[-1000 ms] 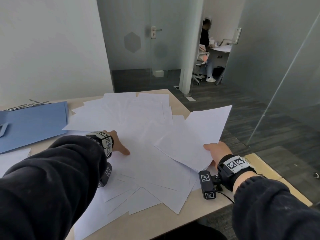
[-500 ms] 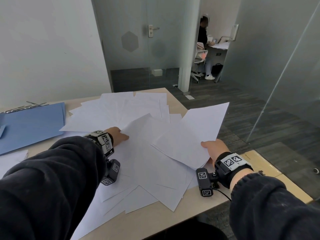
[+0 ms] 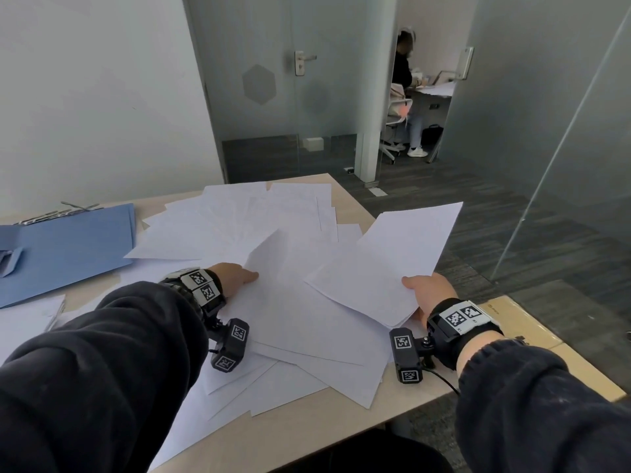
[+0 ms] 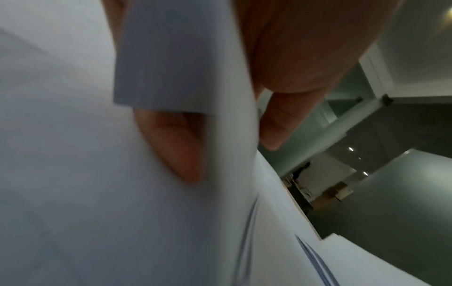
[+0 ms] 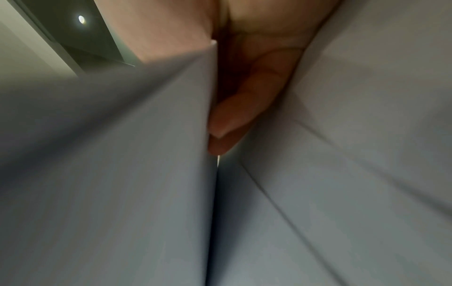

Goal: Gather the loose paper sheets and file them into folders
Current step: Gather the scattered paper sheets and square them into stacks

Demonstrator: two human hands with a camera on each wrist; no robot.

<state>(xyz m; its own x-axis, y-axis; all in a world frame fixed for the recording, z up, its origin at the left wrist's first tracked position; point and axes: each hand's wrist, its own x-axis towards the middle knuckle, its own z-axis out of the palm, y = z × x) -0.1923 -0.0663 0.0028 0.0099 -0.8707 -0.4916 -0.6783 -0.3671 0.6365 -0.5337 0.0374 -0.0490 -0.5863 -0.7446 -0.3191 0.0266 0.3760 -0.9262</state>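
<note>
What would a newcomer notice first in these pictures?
First, the white paper sheets spread in a loose overlapping pile over the middle of the table. Then both hands at work there: the right hand holds a small stack lifted off the pile, and the left hand lifts one sheet's edge. A blue folder lies at the far left.

This is an office. Frosted glass partitions [image 3: 532, 97] and a glass door [image 3: 283, 97] fill the upper frame, with a person seated at a workstation [image 3: 406, 87] beyond. In the lower half, a pale desk [image 3: 307, 428] carries white paper sheets [image 3: 246, 220] and blue folders [image 3: 68, 247].
</note>
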